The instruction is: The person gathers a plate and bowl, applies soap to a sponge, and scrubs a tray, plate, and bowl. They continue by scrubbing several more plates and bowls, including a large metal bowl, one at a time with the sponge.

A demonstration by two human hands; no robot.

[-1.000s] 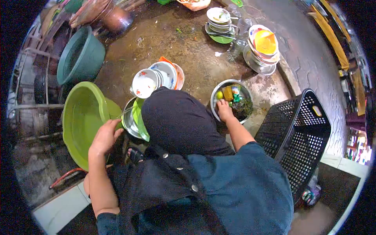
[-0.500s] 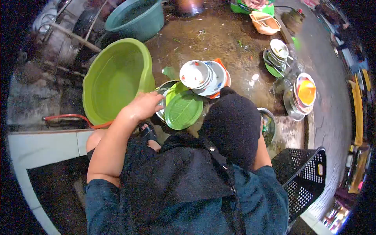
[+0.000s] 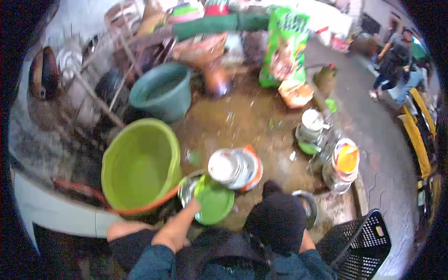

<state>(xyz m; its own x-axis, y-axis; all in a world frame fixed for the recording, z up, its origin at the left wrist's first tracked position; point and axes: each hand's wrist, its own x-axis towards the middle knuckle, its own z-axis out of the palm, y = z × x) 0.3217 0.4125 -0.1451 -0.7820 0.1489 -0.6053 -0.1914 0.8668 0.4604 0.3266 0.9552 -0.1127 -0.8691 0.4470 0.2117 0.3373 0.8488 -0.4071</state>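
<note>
My left hand (image 3: pixel 190 208) is smeared by motion, low beside a green plate (image 3: pixel 214 205) and a metal bowl (image 3: pixel 186 189). Its fingers cannot be made out. The plate rests on other dishes next to a stack of white bowls (image 3: pixel 224 165). To the left stands a large lime-green tub (image 3: pixel 109 172), with an orange hose (image 3: pixel 140 211) passing along its near side. My right forearm (image 3: pixel 306 242) shows at the right of my dark-covered knee (image 3: pixel 275 219); the right hand itself is hidden behind the knee.
Stacked dishes with an orange piece (image 3: pixel 347 160) on top and cups (image 3: pixel 311 120) stand on the right. A teal tub (image 3: pixel 161 109), a green bag (image 3: pixel 285 46) and a tan basket (image 3: pixel 296 95) are farther back. A black crate (image 3: pixel 368 247) sits near right. People (image 3: pixel 396 58) are far off.
The view has tilted up, bringing the green bag and distant people into sight. My left hand has gone from above the lime-green tub's rim down toward the green plate's near left side.
</note>
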